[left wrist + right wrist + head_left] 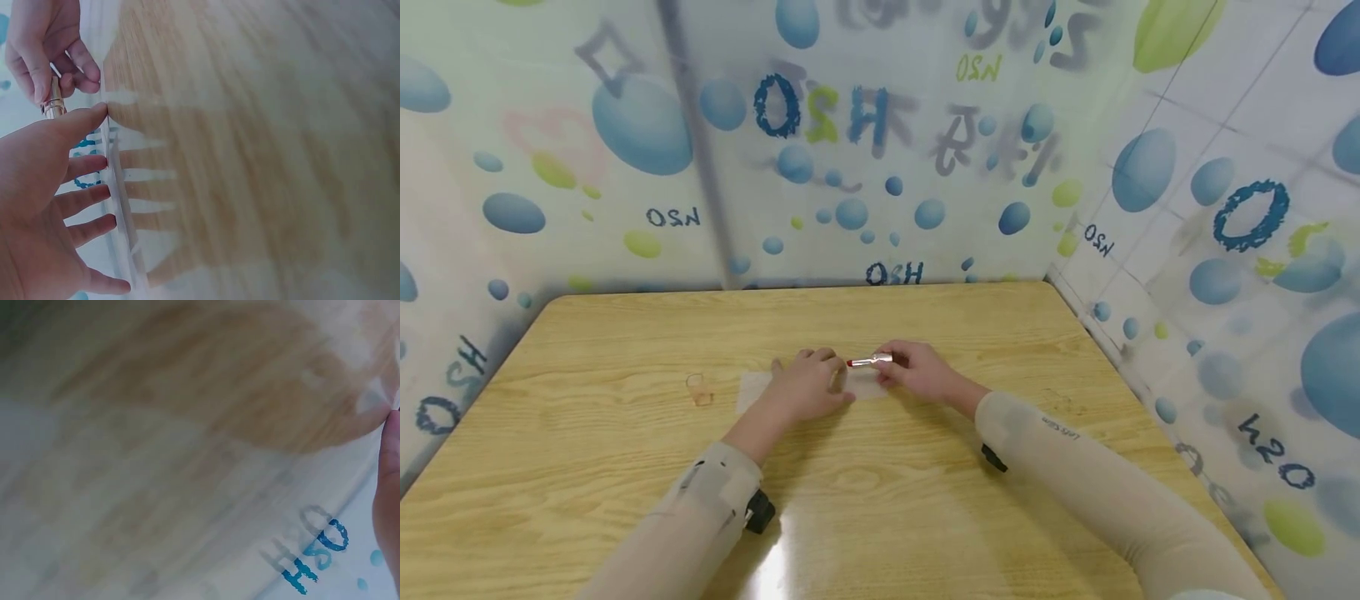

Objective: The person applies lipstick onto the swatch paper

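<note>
Right hand (919, 371) pinches a metallic tube (880, 359) with a red tip, left hand (807, 387) is spread on a pale sheet (752, 387)
The tube is at the right part of the sheet, near the middle between the left and right edges of the table (865, 517), towards the far edge; I cannot tell if it touches the sheet. Its red tip points to the left edge, just beside the left hand, which grips nothing: the fingers are straight and apart, with fingertips on the sheet. Between the sheet and the left edge lies a small orange-brown thing (702, 398), too unclear to name. 2 light sleeves (673, 525) cover the arms, and a bubble-patterned wall (820, 196) stands behind the far edge
</note>
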Tool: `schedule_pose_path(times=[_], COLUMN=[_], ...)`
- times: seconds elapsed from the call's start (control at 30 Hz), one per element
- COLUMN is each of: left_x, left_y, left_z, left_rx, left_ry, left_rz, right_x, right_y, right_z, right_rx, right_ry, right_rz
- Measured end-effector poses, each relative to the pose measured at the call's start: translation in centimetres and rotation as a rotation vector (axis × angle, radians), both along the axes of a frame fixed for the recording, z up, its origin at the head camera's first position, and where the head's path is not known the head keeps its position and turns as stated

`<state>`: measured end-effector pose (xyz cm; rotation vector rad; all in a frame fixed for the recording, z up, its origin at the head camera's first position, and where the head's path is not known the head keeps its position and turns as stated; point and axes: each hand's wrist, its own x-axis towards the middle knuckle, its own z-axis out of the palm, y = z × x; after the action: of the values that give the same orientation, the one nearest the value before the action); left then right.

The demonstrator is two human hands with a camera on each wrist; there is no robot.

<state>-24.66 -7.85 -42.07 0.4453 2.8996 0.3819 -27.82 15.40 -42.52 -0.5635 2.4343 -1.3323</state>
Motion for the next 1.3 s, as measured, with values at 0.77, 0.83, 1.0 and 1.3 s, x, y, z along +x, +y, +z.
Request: schedule_pose_path(times=[0.77,0.83,1.0,1.3], left_x=[-0.2,-0.2,-0.2,-0.1], left_y=[-0.3,-0.4,-0.6,-1.1], left_z=[-0.2,-0.3,-0.5,-0.7], left_rx=[-0.011,-0.007,-0.017,-0.049], left_ry=[0.002,0.000,-0.011,-0.103], left_rz=[0.003,-0.004,-0.025,-0.045], right_x=[-0.6,-0.6,-0.8,-0.9], right_y=[0.6,0.5,0.4,-0.1], right_z=[-0.5,-0.5,-0.6,-0.1], right_rx=[0.150,0.141,0.101,0.092], right_ry=[0.092,0.091,0.055,0.010], right_rz=[0.060,0.061,0.065,0.044])
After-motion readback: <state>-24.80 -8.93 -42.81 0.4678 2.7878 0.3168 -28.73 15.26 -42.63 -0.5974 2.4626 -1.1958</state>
